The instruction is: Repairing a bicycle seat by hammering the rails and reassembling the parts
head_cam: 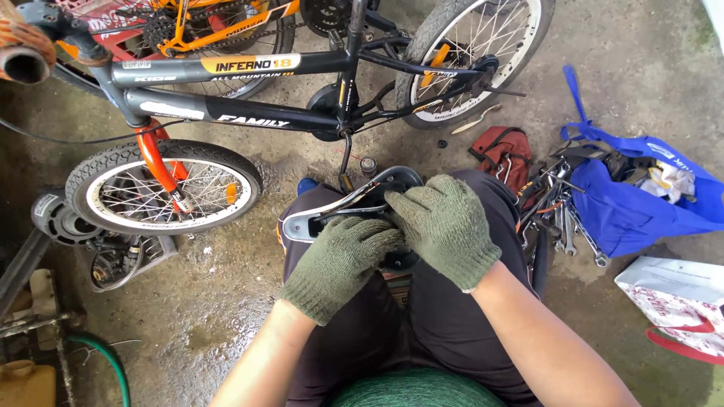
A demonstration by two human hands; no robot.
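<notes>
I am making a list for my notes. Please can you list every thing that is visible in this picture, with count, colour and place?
bicycle: one, black and orange, standing across the top
second bicycle: one, orange, behind the first, partly hidden
bicycle seat: one, black, upside down on the lap, under both hands
blue bag: one, on the floor at right
wrenches: several, silver, beside the blue bag
red pouch: one, on the floor near the rear wheel
white bag: one, white with red, lower right
hose: one, green, lower left
left hand: green knit glove, on the seat
right hand: green knit glove, on the seat
</notes>
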